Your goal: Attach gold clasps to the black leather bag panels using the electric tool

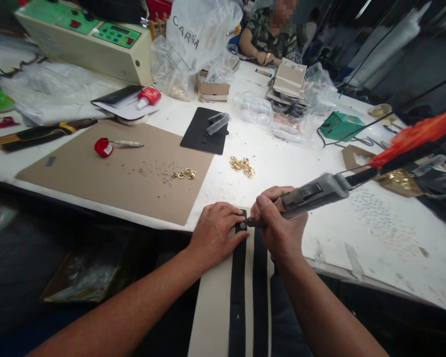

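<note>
My right hand [280, 223] is wrapped round a grey electric screwdriver [312, 194], which slants down to the left. Its tip is at a small round metal fitting [243, 226] on the end of a black strap [238, 292]. My left hand [217, 230] holds that strap end, with the fingertips above the fitting and the thumb below it. Beneath lies a beige panel [211, 317] that hangs over the table edge towards me. A second black strap [260, 297] runs alongside. What the fingers cover is hidden.
Gold rings [243, 166] lie beyond my hands, with more [185, 173] on a brown board [152, 193]. A black plate [205, 131] carries a clear plastic piece. Small screws [382, 223] are scattered at right. A co-worker [267, 34] sits across the white table [171, 111].
</note>
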Tool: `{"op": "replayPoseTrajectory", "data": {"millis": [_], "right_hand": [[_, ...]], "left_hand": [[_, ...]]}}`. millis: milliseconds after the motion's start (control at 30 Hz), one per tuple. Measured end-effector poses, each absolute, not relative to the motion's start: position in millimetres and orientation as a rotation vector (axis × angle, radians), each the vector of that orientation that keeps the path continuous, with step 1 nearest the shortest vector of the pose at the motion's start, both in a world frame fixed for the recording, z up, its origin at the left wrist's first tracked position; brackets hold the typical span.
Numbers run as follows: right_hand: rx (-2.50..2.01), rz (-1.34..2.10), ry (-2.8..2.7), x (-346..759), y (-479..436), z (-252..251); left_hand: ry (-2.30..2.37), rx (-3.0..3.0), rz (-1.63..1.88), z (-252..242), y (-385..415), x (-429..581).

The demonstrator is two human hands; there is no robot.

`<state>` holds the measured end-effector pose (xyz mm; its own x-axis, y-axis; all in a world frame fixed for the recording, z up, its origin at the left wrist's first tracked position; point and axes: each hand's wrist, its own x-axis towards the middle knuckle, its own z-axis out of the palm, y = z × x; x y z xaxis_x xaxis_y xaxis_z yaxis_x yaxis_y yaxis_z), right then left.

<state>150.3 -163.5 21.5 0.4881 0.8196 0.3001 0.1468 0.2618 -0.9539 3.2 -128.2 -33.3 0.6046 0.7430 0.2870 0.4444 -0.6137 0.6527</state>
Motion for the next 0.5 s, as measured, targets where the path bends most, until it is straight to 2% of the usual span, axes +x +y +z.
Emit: {"op": "replayPoseTrajectory", "data": {"millis": [267,500], "right_hand": [[-1.173,0.628,-1.07,151.6,-162.5,25.7],[-1.152,0.817,-1.226,157.0,-155.5,27.5]], "left_hand": [[0.949,2.31,0.729,-30.9,-127.9,2.3],[0.912,2.286,0.735,-33.1,-126.5,4.3]]}}
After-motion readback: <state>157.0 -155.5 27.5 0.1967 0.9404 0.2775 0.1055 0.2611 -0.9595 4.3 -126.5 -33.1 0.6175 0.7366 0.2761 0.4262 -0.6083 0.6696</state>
